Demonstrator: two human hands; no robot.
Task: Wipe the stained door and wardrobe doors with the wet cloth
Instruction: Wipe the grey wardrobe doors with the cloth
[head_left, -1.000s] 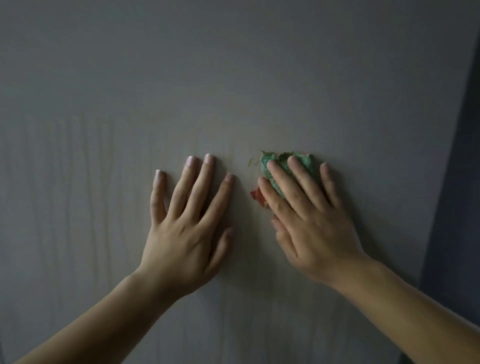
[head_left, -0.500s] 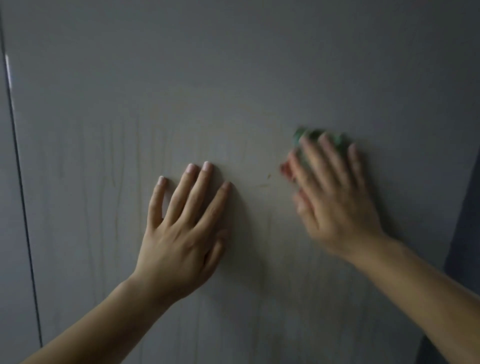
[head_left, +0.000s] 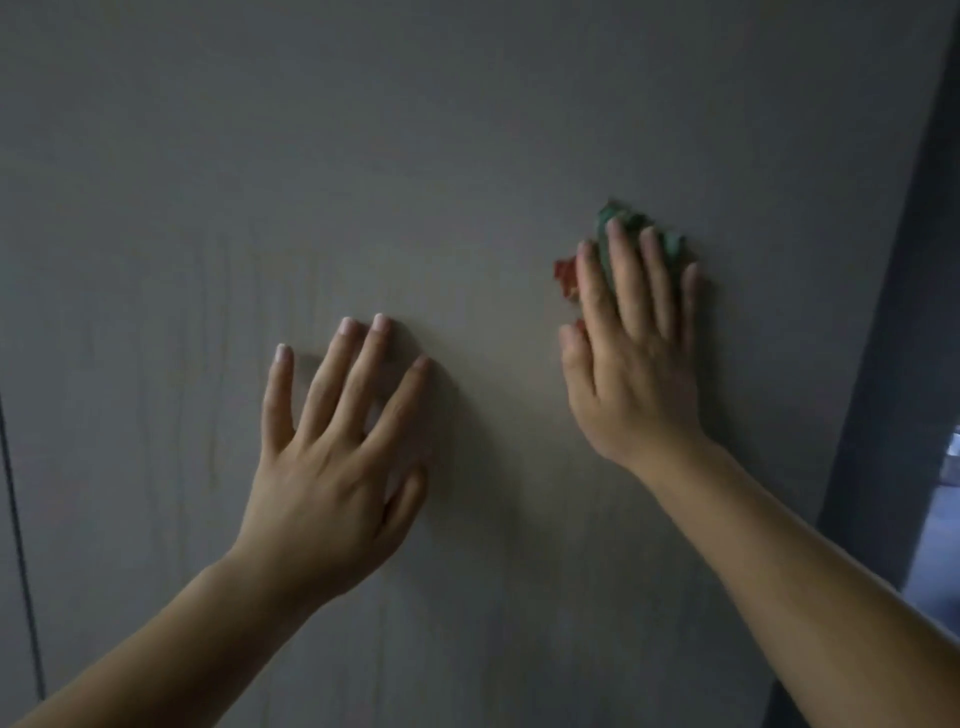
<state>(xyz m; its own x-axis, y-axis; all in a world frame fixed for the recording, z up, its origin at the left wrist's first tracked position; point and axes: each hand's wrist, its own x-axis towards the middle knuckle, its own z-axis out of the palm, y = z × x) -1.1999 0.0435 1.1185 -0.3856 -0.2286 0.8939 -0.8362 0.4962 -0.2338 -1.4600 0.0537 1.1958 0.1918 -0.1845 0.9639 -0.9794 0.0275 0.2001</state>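
Cloth (head_left: 623, 214): under the right hand (head_left: 634, 374), pinned flat to the door panel (head_left: 467, 156). Green part shows past the fingertips; red part shows on the thumb side, toward the left hand (head_left: 332, 467).

Right hand: fingers straight and close together, pressing the cloth, no curl round it.

Left hand: flat on the panel, fingers spread and straight, nothing under it. It sits lower than the right hand, with a bare gap of panel between the two.

Edges: vert. seam (head_left: 21, 545) well outboard of the left hand. Panel edge, then a dark strip (head_left: 904, 312), near the right hand's outer side. Wide bare panel above both hands.

Surface: smooth, matte, pale grey-beige, faint vert. wood-grain streaks. Cloth: crumpled, irregular outline. Light is dim; stains cannot be made out.
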